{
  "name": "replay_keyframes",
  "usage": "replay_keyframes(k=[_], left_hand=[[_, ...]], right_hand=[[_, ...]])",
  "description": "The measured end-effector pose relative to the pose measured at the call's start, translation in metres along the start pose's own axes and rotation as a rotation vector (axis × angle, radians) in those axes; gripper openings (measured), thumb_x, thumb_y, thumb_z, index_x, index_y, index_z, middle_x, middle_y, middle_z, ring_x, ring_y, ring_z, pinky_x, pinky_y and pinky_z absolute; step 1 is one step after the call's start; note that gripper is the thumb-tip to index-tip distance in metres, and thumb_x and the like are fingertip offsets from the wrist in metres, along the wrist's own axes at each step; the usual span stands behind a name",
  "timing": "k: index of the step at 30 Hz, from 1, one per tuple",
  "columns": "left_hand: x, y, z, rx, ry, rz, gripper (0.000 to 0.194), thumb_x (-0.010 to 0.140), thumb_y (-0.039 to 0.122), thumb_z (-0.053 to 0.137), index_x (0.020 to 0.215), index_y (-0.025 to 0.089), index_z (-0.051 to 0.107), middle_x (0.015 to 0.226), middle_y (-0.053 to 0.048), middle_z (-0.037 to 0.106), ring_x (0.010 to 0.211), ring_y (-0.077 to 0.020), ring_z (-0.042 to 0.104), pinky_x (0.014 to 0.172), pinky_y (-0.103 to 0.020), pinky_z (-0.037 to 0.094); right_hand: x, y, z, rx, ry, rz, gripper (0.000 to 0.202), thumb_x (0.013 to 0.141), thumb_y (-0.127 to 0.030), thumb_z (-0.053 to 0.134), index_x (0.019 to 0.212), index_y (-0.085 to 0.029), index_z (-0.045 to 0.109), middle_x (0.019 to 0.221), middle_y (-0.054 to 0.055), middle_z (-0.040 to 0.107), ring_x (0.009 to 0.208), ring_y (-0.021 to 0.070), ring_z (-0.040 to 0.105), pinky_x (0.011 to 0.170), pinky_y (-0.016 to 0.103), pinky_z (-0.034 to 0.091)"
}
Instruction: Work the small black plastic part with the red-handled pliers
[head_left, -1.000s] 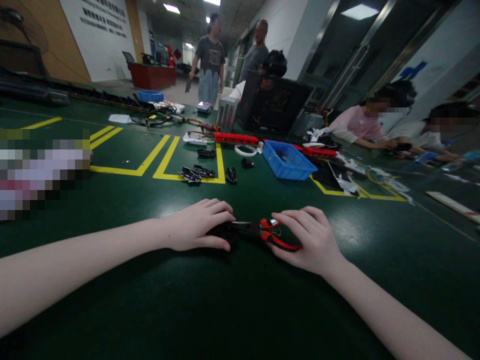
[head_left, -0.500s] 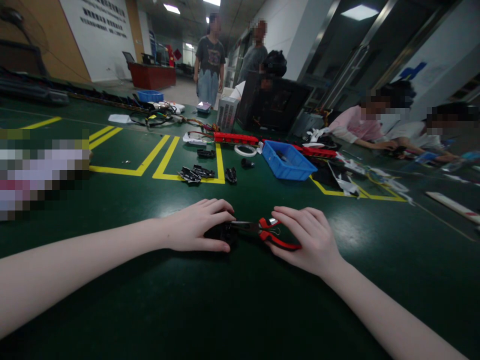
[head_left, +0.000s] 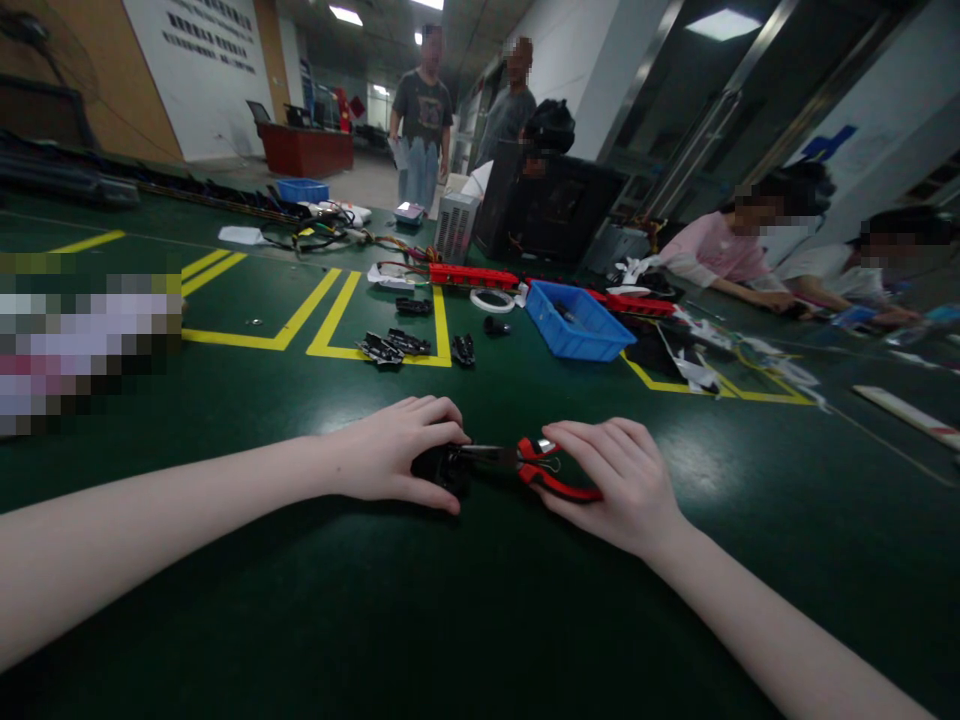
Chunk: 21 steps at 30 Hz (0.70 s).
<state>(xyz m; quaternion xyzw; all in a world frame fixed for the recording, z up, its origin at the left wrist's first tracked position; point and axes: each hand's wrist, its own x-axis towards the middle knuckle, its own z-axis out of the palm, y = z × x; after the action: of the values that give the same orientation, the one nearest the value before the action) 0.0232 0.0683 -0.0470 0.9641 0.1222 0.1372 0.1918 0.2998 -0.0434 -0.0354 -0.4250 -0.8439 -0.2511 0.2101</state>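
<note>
My left hand (head_left: 401,450) is closed around a small black plastic part (head_left: 450,468) on the green table (head_left: 420,620), thumb on the near side and fingers on the far side. A pair of red-handled long-nose pliers (head_left: 536,466) is in my right hand (head_left: 619,475), fingers wrapped round the handles. The metal jaws point left and reach the black part; whether they grip it cannot be made out. Several similar black parts (head_left: 386,347) lie farther back, around yellow tape lines.
A blue bin (head_left: 577,325) stands behind my right hand, next to a white tape ring (head_left: 491,300) and a black cylindrical piece (head_left: 496,326). Red strips (head_left: 472,277), cables and a black case (head_left: 551,205) line the back. Co-workers (head_left: 727,250) lean over the table at the right.
Both hands and the pliers stay almost in place. The black part shows slightly more between my left thumb and fingers.
</note>
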Motion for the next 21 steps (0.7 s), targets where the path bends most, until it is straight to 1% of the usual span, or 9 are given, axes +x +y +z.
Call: replay_keyframes(k=[7, 14, 21], left_hand=[[0.0008, -0.0015, 0.0014, -0.025, 0.028, -0.018, 0.057, 0.076, 0.062, 0.069, 0.113, 0.02, 0.06, 0.115, -0.008, 0.055, 0.101, -0.0245, 0.055, 0.084, -0.037, 0.047], [0.0008, -0.0009, 0.0008, -0.032, 0.024, -0.042, 0.057, 0.076, 0.062, 0.068, 0.114, 0.02, 0.06, 0.115, -0.009, 0.055, 0.101, -0.025, 0.055, 0.084, -0.037, 0.047], [0.0014, -0.0012, 0.0009, -0.046, 0.023, -0.049, 0.058, 0.075, 0.063, 0.069, 0.113, 0.02, 0.06, 0.114, -0.008, 0.055, 0.1, -0.0242, 0.055, 0.082, -0.035, 0.048]], right_hand=[[0.001, 0.0001, 0.0002, 0.01, 0.001, -0.002, 0.043, 0.077, -0.032, 0.07, 0.114, -0.015, 0.059, 0.105, 0.012, 0.071, 0.088, 0.0227, 0.065, 0.081, 0.039, 0.043], [0.0001, 0.003, 0.0028, 0.057, 0.019, 0.039, 0.045, 0.074, -0.035, 0.071, 0.113, -0.016, 0.061, 0.104, 0.011, 0.071, 0.088, 0.0232, 0.067, 0.081, 0.04, 0.043], [0.001, -0.0006, 0.0036, 0.107, 0.013, 0.058, 0.046, 0.073, -0.035, 0.072, 0.113, -0.015, 0.06, 0.104, 0.012, 0.071, 0.089, 0.0237, 0.068, 0.079, 0.04, 0.044]])
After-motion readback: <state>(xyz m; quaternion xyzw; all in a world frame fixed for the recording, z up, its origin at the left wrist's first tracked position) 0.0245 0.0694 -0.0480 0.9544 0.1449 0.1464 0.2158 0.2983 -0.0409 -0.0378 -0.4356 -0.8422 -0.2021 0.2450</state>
